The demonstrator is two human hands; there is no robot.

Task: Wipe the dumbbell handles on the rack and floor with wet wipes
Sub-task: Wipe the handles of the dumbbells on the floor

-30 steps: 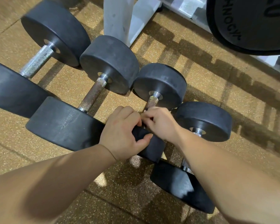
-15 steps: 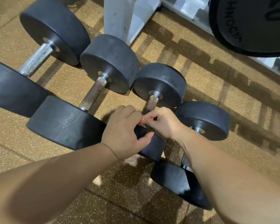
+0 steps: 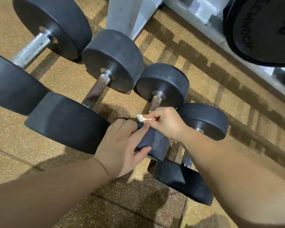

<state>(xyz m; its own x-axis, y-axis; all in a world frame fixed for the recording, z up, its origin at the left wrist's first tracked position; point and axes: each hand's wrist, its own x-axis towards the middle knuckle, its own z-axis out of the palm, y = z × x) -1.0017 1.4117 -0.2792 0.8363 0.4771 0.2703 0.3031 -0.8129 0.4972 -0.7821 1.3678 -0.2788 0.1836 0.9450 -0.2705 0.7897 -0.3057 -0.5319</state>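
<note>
Head view, risk first, as I judge it: the held dumbbell (image 3: 156, 143) could roll against the smaller dumbbell (image 3: 204, 119) just right of it and nip fingers, since only the left hand (image 3: 122, 145), its grip curled over the near head with thumb beneath, steadies it. The wet wipe (image 3: 142, 118), pinched in the right hand's (image 3: 167, 123) grip just above that near head, beside the knurled handle (image 3: 155, 102), may skip knurling or slip out: it looks a small, crumpled, off-white wad.

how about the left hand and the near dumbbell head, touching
Touching: head view shows the left hand wrapped round the dumbbell head, no gap visible.
</note>
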